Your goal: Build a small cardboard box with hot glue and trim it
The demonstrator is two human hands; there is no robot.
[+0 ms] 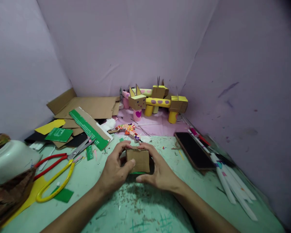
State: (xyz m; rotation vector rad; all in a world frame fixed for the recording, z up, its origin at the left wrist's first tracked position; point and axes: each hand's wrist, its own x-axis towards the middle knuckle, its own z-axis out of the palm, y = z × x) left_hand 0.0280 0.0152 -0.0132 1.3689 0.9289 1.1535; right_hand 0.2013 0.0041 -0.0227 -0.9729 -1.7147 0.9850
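Observation:
Both hands grip a small brown cardboard box (pixel 138 160) just above the green table top (pixel 145 210), in the middle of the view. My left hand (pixel 115 171) holds its left side, thumb on the front and fingers curled over the top edge. My right hand (pixel 160 170) clasps its right side the same way. A strip of green shows under the box's lower edge.
Scissors with yellow and red handles (pixel 60 168) lie at the left by green and yellow paper scraps. Flat cardboard sheets (pixel 87 108) are stacked behind. Cardboard animal figures (pixel 157 102) stand at the back. A dark phone (pixel 194 150) and white paper rolls (pixel 230 181) lie right. A white container (pixel 9 158) sits far left.

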